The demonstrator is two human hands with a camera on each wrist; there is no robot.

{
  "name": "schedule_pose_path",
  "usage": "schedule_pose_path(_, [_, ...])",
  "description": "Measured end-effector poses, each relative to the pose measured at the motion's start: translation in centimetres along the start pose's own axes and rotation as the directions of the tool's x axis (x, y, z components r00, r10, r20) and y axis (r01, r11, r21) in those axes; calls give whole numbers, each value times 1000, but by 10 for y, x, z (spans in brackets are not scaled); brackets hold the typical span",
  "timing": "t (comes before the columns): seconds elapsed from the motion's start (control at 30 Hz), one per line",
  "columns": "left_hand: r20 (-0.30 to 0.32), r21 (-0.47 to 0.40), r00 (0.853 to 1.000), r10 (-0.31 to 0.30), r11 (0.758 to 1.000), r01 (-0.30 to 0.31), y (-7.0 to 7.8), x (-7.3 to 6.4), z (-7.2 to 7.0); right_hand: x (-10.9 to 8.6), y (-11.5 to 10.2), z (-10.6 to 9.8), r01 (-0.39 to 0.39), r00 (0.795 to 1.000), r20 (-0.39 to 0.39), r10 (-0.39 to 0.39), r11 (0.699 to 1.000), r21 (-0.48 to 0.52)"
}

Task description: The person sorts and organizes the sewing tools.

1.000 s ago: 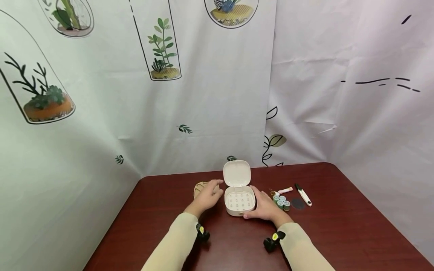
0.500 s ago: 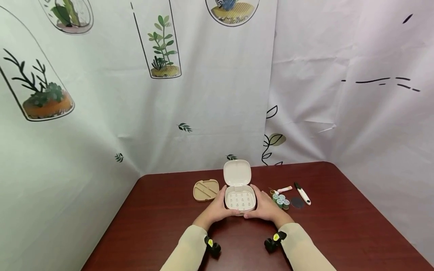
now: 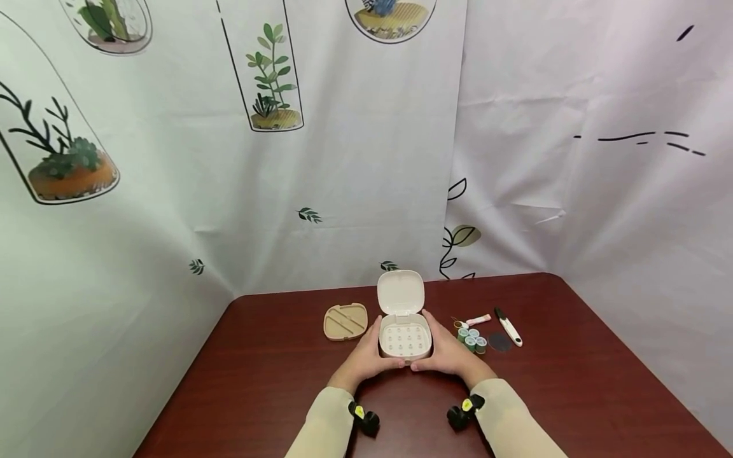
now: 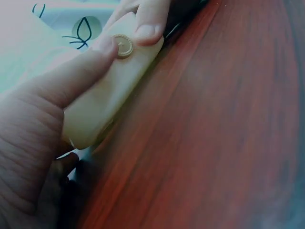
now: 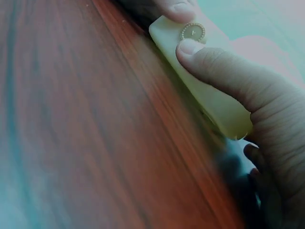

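Note:
A small cream box [image 3: 405, 337] with its hinged lid [image 3: 401, 292] raised stands on the table, rows of short pegs on its floor. My left hand [image 3: 364, 357] grips its left side, fingers curved round the wall and thumb along the front. On the opposite side my right hand [image 3: 451, 353] holds it the same way. Both wrist views show the thumbs at a round, beaded-edge clasp [image 4: 124, 46] on the front wall. The left hand's thumb [image 4: 81, 76] presses beside it, and the right hand's thumb [image 5: 214, 62] touches its lower edge.
Left of the box lies a beige slotted tray [image 3: 345, 322]. To the right sit several thread spools [image 3: 471, 340], a dark disc [image 3: 500, 342], a small pinkish-white strip [image 3: 478, 320] and a slim white tool with a black end [image 3: 508, 327]. A printed curtain hangs behind the table [image 3: 275, 369].
My left hand has moved from over the beige tray to the box's left side and grips it there. The right hand stays on the box, which has hardly shifted.

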State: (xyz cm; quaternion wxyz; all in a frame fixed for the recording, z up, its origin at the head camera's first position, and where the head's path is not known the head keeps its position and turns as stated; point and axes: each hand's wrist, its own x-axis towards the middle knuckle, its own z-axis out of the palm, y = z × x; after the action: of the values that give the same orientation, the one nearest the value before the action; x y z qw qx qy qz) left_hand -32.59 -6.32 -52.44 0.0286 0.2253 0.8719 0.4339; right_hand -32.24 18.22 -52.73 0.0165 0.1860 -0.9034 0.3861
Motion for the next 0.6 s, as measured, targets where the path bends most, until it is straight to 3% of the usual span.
schedule_pose_path(0.2, [-4,19,1000,-20,1000,20,-3,1,1,-3,-16,-18,43,999,17,-42,999,-27])
schedule_pose_path(0.37, [-34,25,999,-31,999,32,-3,1,4,-7,-33,-47,83,994,-60,-87,993,-80])
schedule_pose_path(0.6, [-64,56,997,-39,998,42,-2,3,8,-14,-22,-84,-52,973,-229,-7,966,-251])
